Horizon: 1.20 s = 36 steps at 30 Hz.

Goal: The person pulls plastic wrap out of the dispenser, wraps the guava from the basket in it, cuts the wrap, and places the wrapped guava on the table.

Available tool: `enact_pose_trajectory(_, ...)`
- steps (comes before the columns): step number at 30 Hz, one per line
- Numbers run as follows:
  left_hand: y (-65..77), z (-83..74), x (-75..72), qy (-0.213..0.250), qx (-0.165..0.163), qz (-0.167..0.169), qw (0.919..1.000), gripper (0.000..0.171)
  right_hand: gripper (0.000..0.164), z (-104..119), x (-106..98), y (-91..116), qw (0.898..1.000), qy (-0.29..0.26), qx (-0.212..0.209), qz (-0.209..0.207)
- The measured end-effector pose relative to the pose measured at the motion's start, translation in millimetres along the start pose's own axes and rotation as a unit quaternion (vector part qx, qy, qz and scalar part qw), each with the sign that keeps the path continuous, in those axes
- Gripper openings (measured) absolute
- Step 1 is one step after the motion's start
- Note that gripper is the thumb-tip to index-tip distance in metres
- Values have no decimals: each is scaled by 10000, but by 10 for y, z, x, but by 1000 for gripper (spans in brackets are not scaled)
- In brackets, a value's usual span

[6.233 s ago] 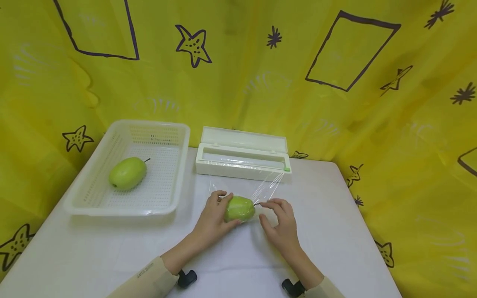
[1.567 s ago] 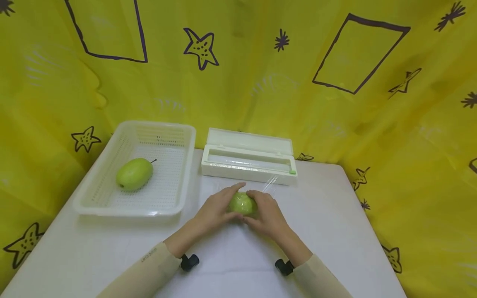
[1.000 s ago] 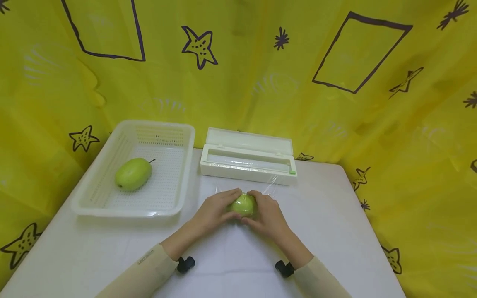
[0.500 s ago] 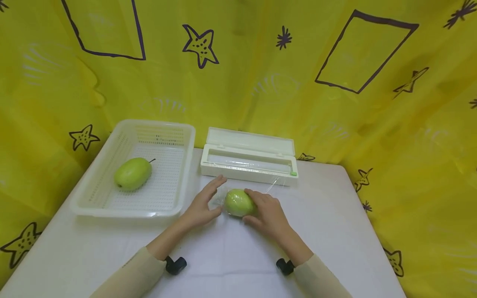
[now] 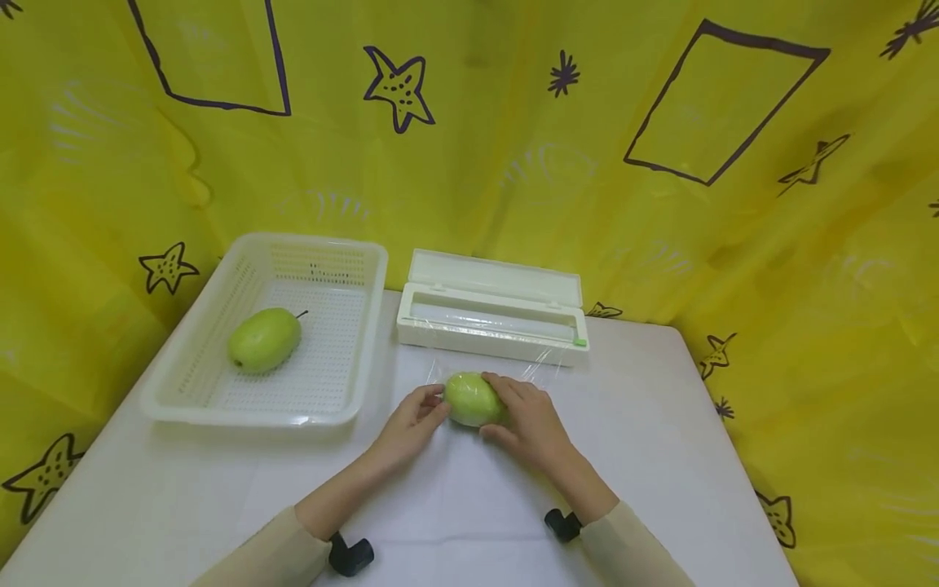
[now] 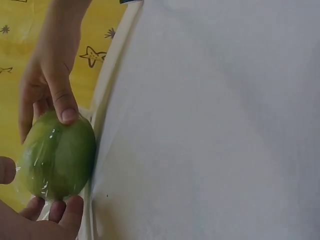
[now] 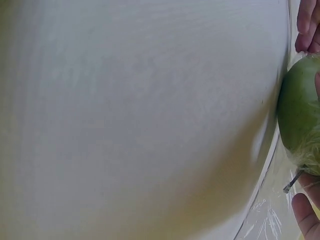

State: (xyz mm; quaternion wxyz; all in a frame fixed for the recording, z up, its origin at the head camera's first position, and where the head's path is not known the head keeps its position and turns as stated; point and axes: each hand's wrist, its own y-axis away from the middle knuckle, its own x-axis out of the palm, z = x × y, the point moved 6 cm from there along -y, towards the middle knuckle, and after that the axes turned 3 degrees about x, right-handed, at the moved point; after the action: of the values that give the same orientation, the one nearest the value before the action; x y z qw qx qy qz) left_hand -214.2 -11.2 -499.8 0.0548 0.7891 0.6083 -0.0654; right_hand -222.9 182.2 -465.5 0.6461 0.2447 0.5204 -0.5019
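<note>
A green pear (image 5: 468, 398), partly covered in clear cling film (image 5: 546, 365), lies on the white table in front of the dispenser. My right hand (image 5: 531, 420) grips its right end, fingers over the top and thumb at the near side. At the left end, my left hand (image 5: 407, 425) has its fingers curled in at the loose film, fingertips close against the fruit; how firmly they pinch it is hard to see. In the left wrist view the wrapped pear (image 6: 60, 155) shines under the film. Its dark stem (image 7: 294, 181) sticks out in the right wrist view.
An open white cling film box (image 5: 484, 342) holds a film roll and a green slider, with film running toward the pear. To the left stands a white plastic basket (image 5: 315, 420) containing another green pear (image 5: 266, 338). A yellow patterned curtain (image 5: 469, 147) hangs behind.
Both hands have turned the pear, with the right hand moving from near the stem to its right end. Lately the left hand let go, spread its fingers leftward, then curled in at the film.
</note>
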Motion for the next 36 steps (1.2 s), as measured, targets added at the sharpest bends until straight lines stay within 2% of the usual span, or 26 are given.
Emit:
enact_pose_trajectory(8,-250,17,30,-117,-101,-560,9983,34,81,-2,1,-10,9999,-99,-130,-2)
enact_pose_trajectory(11,-310,9,32,-65,-144,-761,9970,30,81,8,2,-10,9996,-121,-248,-52)
enact_pose_trajectory(15,-375,8,25,20,-300,-1013,9944,18,80,-5,13,0,9994,-79,-316,-71)
enact_pose_trajectory(19,-428,-16,17,-97,-180,-1181,9928,11,82,-6,5,2,9989,53,-434,-148)
enact_pose_trajectory(22,-460,-49,21,-257,-35,-1227,9921,10,82,3,-12,-4,9981,188,-542,-228)
enact_pose_trajectory(27,-507,-55,31,-350,-75,-1241,9916,4,83,57,-41,-14,9958,373,-749,-370)
enact_pose_trajectory(30,-508,-30,2,-409,-6,-1272,9910,8,84,133,-53,-23,9942,545,-861,-359)
enact_pose_trajectory(34,-469,-24,-61,-491,220,-1191,9914,12,83,200,-73,-44,9948,736,-674,-183)
enact_pose_trajectory(36,-417,-64,-71,-526,296,-1118,9919,21,82,194,-73,-46,9961,733,-481,-76)
